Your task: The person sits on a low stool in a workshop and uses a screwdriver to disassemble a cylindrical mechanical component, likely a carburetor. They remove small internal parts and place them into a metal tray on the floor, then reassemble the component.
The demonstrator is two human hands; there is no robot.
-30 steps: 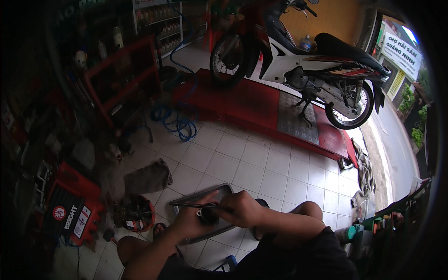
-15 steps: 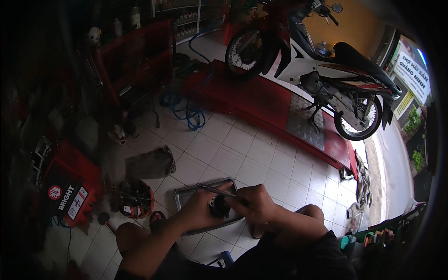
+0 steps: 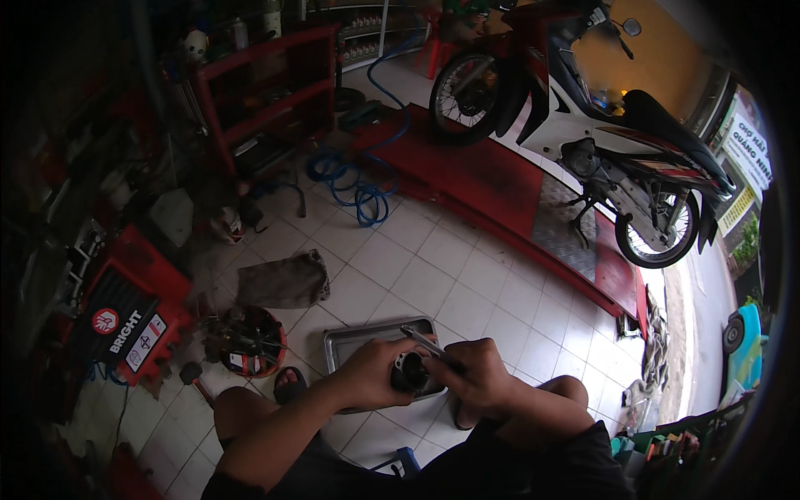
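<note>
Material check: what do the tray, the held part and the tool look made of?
Tray: probably bare metal; its smooth grey rim shows bright highlights.
Part: likely metal; silvery flange, dark body, perhaps coated or dirty.
Tool: apparently smooth metal; its slim shaft gleams, exact alloy unclear.

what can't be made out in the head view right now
In the head view:
Inside of the dark cylindrical part: lost in shadow.
Grip end of the rod-like tool: hidden by the right hand.
Middle of the metal tray: covered by the left hand.
Blue-green vehicle: cut off by the dark right rim.
</note>
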